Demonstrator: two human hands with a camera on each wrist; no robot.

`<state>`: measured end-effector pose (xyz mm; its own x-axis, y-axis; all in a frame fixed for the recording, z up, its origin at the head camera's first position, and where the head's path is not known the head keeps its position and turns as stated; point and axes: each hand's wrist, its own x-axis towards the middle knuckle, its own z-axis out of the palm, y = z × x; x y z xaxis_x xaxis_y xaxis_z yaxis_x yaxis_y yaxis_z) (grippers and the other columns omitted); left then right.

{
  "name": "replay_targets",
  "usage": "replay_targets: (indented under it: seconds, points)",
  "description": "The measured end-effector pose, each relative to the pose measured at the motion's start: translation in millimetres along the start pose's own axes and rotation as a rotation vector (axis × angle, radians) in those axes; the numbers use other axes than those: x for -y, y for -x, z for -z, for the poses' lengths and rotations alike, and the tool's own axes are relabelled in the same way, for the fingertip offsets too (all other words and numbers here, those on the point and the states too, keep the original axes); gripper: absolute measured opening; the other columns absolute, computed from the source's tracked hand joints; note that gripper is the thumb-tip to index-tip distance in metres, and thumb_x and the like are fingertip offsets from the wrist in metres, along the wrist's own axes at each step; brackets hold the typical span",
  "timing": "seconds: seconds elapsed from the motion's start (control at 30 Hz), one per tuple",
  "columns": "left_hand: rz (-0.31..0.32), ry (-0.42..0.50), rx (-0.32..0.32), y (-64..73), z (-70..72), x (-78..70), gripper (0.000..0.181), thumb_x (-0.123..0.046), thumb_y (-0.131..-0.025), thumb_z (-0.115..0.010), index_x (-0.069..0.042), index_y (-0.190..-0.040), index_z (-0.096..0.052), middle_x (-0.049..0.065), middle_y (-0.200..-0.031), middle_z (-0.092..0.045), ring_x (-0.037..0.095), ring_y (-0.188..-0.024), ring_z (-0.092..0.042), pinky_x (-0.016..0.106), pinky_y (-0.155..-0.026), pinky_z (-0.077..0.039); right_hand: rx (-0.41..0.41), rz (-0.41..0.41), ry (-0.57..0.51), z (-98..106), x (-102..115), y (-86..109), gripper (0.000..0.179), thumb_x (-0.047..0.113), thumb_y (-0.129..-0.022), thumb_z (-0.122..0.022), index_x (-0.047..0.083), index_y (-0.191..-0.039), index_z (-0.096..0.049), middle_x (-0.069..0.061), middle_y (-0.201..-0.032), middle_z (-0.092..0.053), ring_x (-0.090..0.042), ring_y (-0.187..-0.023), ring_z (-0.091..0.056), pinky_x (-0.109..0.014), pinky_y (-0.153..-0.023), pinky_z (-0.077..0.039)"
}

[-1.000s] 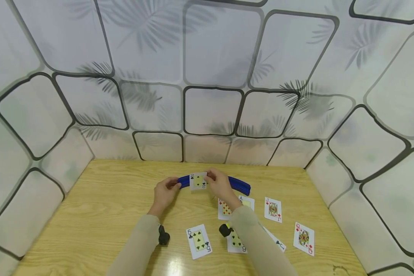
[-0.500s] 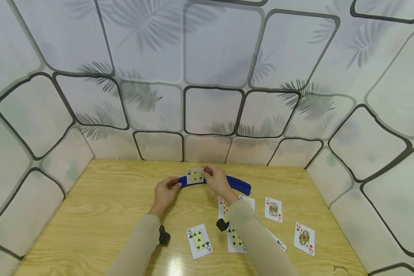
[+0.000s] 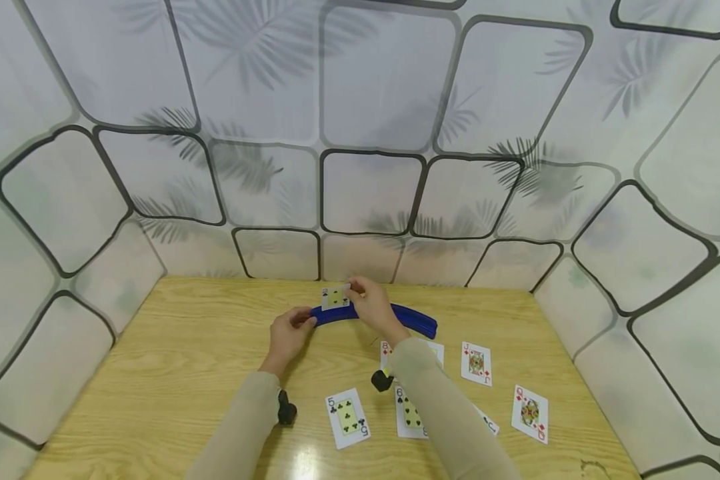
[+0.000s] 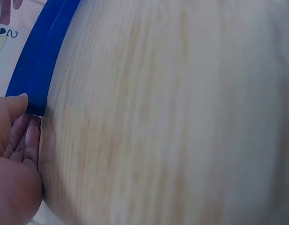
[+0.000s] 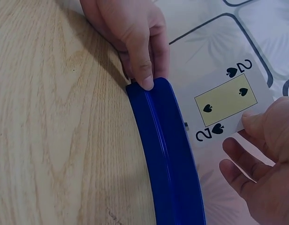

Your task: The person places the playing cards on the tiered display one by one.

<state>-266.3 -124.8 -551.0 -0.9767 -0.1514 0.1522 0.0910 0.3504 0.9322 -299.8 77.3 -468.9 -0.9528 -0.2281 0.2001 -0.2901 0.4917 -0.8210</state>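
Note:
A curved blue card holder [image 3: 417, 319] lies near the back of the wooden table. My left hand [image 3: 287, 339] pinches its left end, with the thumb on top, as the left wrist view also shows. The two of spades [image 5: 226, 100] is held by one corner between thumb and finger of my right hand [image 3: 373, 308]. In the right wrist view this playing card is upright, just beyond the holder's far side, and its lower edge appears to be out of the groove. The part of the holder behind my right hand is hidden in the head view.
Face-up on the table lie the five of clubs [image 3: 348, 418], the six of spades [image 3: 409, 413], the jack of diamonds [image 3: 477, 363] and the queen of diamonds [image 3: 530, 413]. An eight [image 3: 386, 353] and other cards are partly covered by my right arm. A patterned curtain [image 3: 366, 193] encloses the table.
My right hand has moved the two of spades from in front of the blue holder, back and up past its rear side. My left hand has stayed on the holder's end.

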Motion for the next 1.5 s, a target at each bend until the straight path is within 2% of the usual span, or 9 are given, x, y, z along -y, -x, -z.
replay_targets:
  seconds: [0.27, 0.6, 1.07, 1.5]
  points:
    - [-0.018, -0.005, 0.011, -1.5, 0.8, 0.9, 0.026, -0.003, -0.097, -0.074, 0.001, -0.123, -0.074, 0.02, -0.117, -0.077, 0.035, -0.111, -0.072, 0.04, -0.097, -0.059, -0.006, 0.034, 0.003, -6.7, 0.4, -5.3, 0.024, 0.009, -0.106, -0.063, 0.007, -0.128, -0.071, -0.014, -0.12, -0.075, -0.032, -0.116, -0.069, -0.048, -0.094, -0.061]
    - [-0.014, 0.001, 0.01, -1.4, 0.6, 1.4, 0.026, -0.004, -0.098, -0.073, 0.0, -0.124, -0.074, 0.02, -0.118, -0.077, 0.035, -0.112, -0.072, 0.041, -0.097, -0.06, 0.017, -0.005, 0.002, -11.8, 0.7, -9.1, 0.021, 0.011, -0.107, -0.061, 0.01, -0.125, -0.072, -0.011, -0.118, -0.074, -0.029, -0.116, -0.069, -0.047, -0.097, -0.059]
    - [-0.012, -0.012, 0.008, -0.6, 0.2, 1.8, 0.026, -0.004, -0.098, -0.073, 0.0, -0.124, -0.074, 0.02, -0.118, -0.077, 0.034, -0.112, -0.072, 0.042, -0.098, -0.059, 0.015, -0.014, -0.032, -15.3, -3.2, -7.0, 0.02, 0.005, -0.105, -0.062, 0.007, -0.122, -0.073, -0.013, -0.114, -0.075, -0.026, -0.104, -0.071, -0.039, -0.089, -0.061]
    - [-0.011, -0.021, -0.004, 1.2, 0.3, -1.8, 0.025, -0.004, -0.098, -0.073, 0.0, -0.122, -0.075, 0.02, -0.116, -0.077, 0.035, -0.11, -0.073, 0.046, -0.098, -0.059, 0.01, -0.032, -0.036, -18.5, -5.1, -6.9, 0.024, 0.007, -0.106, -0.061, 0.004, -0.128, -0.07, -0.015, -0.118, -0.074, -0.03, -0.109, -0.07, -0.045, -0.093, -0.061]
